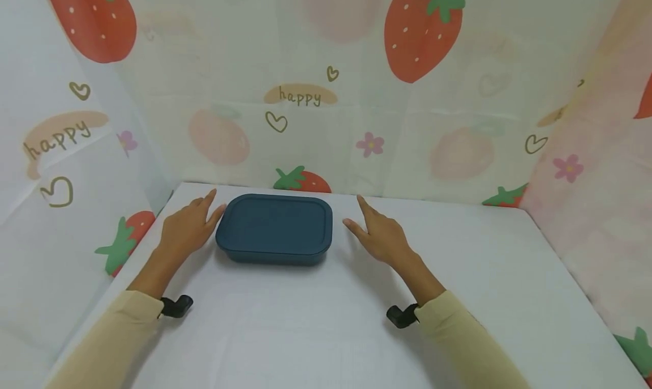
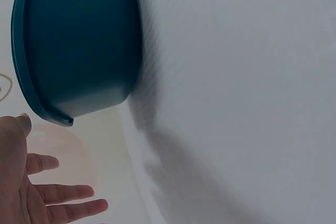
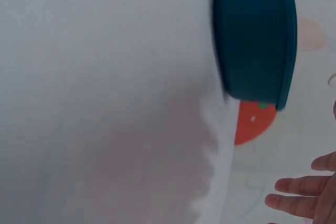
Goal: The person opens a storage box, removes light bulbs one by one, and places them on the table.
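Okay, fingers (image 2: 68,193) of the left hand (image 1: 188,226) are spread wide, gripping nothing; the right hand (image 1: 382,237) is likewise wide and bare. Dark blue box (image 1: 275,257) sits on the white table (image 1: 285,332), at the left hand's three o'clock, the right's nine. Left thumb just beside the lid (image 1: 275,225), contact unclear; right hand apart. Likely risks: uneven pressure skews the box; lifting by the rim alone pops the lid. Strawberry-print cloth (image 1: 214,66) at twelve.

Pale yellow sleeves (image 1: 109,335); black wrist cameras (image 1: 178,306).
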The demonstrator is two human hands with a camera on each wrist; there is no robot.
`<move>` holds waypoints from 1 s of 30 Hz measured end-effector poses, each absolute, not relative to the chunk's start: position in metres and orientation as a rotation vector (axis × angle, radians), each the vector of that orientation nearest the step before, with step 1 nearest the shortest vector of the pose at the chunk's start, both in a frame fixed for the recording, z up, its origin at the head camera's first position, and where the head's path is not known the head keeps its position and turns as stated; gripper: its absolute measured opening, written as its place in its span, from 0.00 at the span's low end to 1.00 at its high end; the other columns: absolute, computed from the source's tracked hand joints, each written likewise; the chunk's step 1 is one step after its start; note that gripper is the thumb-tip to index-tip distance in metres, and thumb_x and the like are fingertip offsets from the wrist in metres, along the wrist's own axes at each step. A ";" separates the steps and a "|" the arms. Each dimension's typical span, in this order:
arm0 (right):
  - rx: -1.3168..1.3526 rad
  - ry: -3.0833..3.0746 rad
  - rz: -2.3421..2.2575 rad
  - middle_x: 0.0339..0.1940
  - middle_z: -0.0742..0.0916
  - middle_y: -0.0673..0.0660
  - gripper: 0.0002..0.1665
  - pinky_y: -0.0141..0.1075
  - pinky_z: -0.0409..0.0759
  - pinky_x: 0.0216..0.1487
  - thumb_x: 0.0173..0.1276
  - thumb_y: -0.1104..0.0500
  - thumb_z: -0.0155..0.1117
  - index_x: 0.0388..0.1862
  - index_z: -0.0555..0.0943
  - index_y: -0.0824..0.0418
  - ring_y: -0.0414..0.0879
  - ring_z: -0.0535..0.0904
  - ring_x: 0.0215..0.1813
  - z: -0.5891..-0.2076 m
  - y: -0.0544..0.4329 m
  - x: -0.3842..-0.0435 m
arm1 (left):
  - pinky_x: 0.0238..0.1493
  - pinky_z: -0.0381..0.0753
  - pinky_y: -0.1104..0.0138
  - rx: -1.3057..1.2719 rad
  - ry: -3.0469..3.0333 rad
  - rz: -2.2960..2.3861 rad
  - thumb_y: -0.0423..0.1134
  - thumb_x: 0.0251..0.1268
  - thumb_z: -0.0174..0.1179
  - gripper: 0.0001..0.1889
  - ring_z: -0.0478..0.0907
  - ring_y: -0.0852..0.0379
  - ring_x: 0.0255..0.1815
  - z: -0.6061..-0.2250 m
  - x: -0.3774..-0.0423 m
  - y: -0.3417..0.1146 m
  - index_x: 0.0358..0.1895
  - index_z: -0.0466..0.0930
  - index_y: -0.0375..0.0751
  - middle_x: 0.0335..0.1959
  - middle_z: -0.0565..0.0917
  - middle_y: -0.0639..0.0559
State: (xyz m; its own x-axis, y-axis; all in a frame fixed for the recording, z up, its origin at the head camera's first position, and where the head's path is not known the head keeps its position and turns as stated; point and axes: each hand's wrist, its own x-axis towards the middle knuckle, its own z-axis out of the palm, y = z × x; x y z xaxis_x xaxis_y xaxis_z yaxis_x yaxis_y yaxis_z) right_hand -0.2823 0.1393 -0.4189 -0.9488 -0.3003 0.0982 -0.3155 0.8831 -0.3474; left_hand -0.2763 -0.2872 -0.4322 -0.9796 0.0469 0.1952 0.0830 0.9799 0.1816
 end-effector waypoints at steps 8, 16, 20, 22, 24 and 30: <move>0.443 -3.031 0.680 0.68 0.81 0.55 0.46 0.56 0.77 0.61 0.79 0.31 0.44 0.84 0.53 0.55 0.59 0.78 0.66 -0.428 0.117 -0.280 | 0.53 0.77 0.35 -0.067 -2.939 -0.340 0.60 0.82 0.40 0.34 0.75 0.28 0.61 -0.437 -0.275 -0.283 0.69 0.71 0.32 0.64 0.76 0.26; 0.426 -3.013 0.857 0.59 0.87 0.57 0.40 0.55 0.76 0.63 0.79 0.33 0.48 0.76 0.70 0.59 0.59 0.78 0.66 -0.437 0.102 -0.275 | 0.22 0.76 0.57 -0.051 -2.955 -0.381 0.58 0.81 0.44 0.29 0.79 0.44 0.26 -0.433 -0.270 -0.279 0.55 0.79 0.33 0.27 0.83 0.41; 0.437 -2.983 0.929 0.48 0.91 0.56 0.34 0.47 0.82 0.52 0.78 0.36 0.53 0.65 0.80 0.61 0.53 0.83 0.56 -0.440 0.095 -0.275 | 0.18 0.70 0.61 -0.037 -2.989 -0.383 0.56 0.81 0.45 0.27 0.75 0.48 0.22 -0.430 -0.269 -0.275 0.52 0.80 0.32 0.18 0.78 0.48; 0.445 -2.972 0.944 0.40 0.91 0.54 0.30 0.43 0.83 0.42 0.77 0.38 0.56 0.57 0.84 0.62 0.50 0.85 0.45 -0.439 0.092 -0.274 | 0.18 0.71 0.61 -0.033 -2.990 -0.386 0.55 0.81 0.46 0.26 0.76 0.48 0.23 -0.430 -0.268 -0.274 0.52 0.80 0.32 0.18 0.78 0.48; 0.448 -2.963 0.949 0.32 0.89 0.52 0.26 0.39 0.81 0.33 0.77 0.41 0.59 0.50 0.85 0.63 0.46 0.83 0.35 -0.439 0.089 -0.273 | 0.19 0.71 0.61 -0.030 -2.991 -0.398 0.54 0.81 0.46 0.26 0.76 0.48 0.23 -0.431 -0.268 -0.273 0.52 0.80 0.31 0.18 0.79 0.48; 0.438 -2.942 0.957 0.20 0.80 0.50 0.21 0.34 0.71 0.23 0.76 0.44 0.61 0.33 0.82 0.61 0.43 0.74 0.24 -0.438 0.084 -0.272 | 0.19 0.71 0.62 -0.033 -2.983 -0.434 0.53 0.81 0.47 0.25 0.75 0.48 0.23 -0.435 -0.269 -0.272 0.51 0.81 0.30 0.19 0.80 0.47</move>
